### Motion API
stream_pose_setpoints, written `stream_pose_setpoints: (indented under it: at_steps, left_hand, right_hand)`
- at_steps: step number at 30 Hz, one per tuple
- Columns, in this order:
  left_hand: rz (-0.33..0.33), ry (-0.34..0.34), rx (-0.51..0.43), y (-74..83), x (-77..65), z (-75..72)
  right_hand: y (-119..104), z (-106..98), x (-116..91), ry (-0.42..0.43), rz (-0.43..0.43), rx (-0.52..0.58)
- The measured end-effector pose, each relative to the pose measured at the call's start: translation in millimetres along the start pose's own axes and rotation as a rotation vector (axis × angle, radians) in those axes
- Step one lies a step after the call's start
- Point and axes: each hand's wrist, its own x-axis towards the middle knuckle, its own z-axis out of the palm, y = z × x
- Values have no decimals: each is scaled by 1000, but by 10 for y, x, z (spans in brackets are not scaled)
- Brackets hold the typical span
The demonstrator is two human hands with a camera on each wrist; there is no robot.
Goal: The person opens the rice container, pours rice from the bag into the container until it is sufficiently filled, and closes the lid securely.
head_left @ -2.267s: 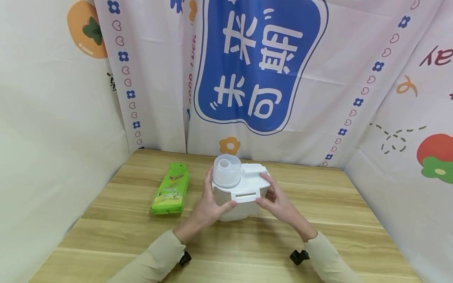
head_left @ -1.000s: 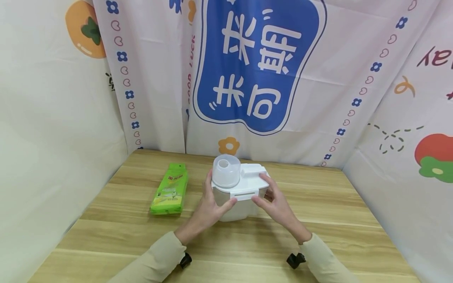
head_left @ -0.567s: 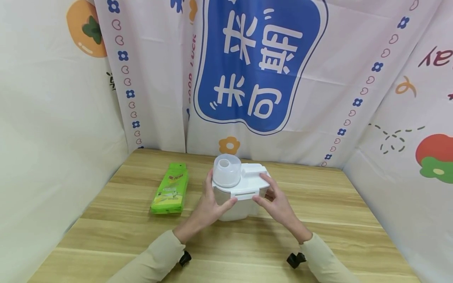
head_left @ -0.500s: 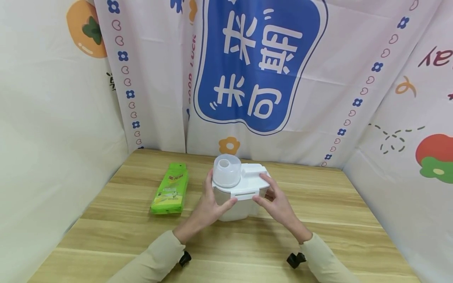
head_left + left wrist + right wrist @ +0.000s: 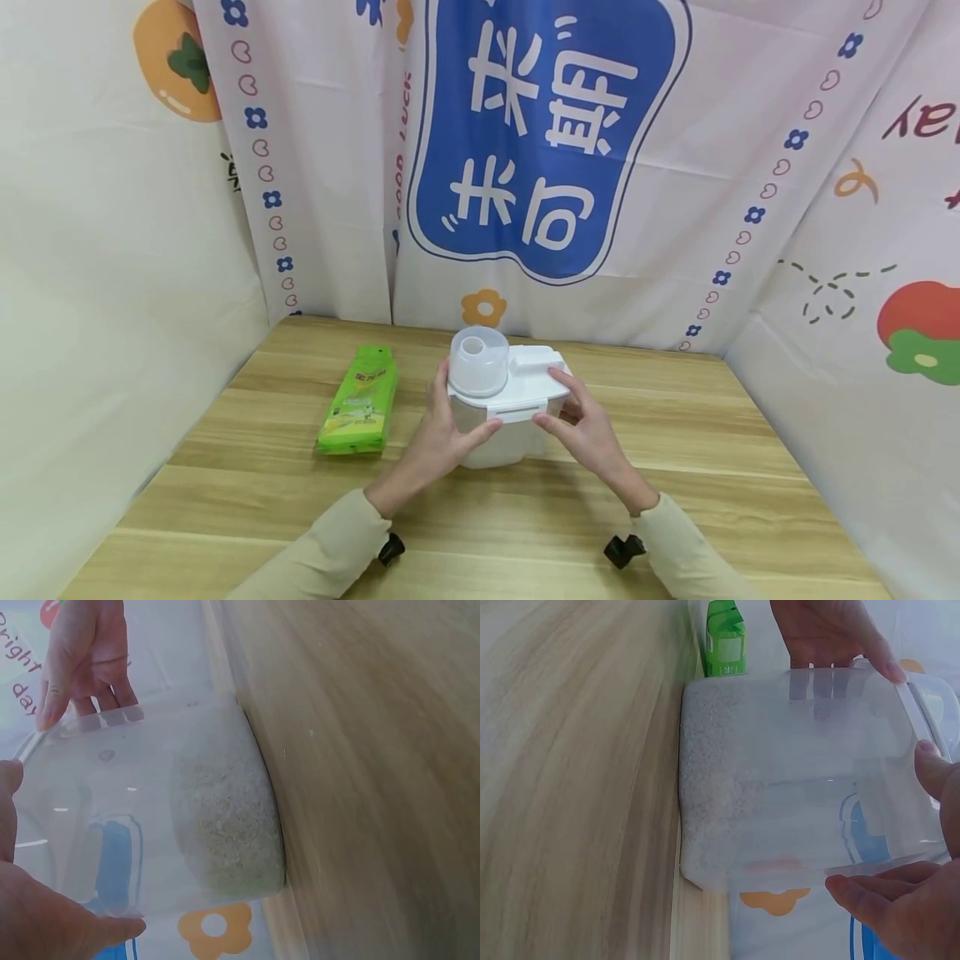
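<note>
A translucent rice storage container (image 5: 491,450) stands upright on the table, its white lid (image 5: 525,385) in place. White grains that look like rice (image 5: 712,780) fill its lower part. A clear measuring cup (image 5: 480,363) sits upside down on the lid's left half. My left hand (image 5: 438,433) grips the container's left side, with its thumb on the front near the latch flap (image 5: 517,412). On the other side, my right hand (image 5: 588,429) holds the right end, its thumb at the flap's right edge and a finger on the lid's rim. Some fingertips are hidden behind the container in the head view.
A green packet (image 5: 360,404) lies left of the container on the wooden table (image 5: 675,467). Printed cloth (image 5: 637,308) hangs behind and at both sides. Black wrist mounts (image 5: 625,550) sit below the sleeves.
The front latch flap, which stuck out earlier, now lies flatter against the container. My right thumb has shifted slightly left with it. The container and left hand have stayed in place.
</note>
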Motion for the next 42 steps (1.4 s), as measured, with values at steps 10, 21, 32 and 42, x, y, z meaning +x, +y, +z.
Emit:
stream_pose_setpoints:
  at_steps: [10,21,32,42]
  left_hand:
    - [-7,20,-5,48,-2,9]
    - [-20,29,22,52,14,10]
    - [-33,39,38,71,33,3]
    - [-16,40,-5,56,28,15]
  right_hand:
    - [-23,15,-11,32,13,-17]
    - [-33,13,-20,47,8,-20]
    - [-70,27,-15,79,6,-37]
    - [-114,77,-24,125,66,-106]
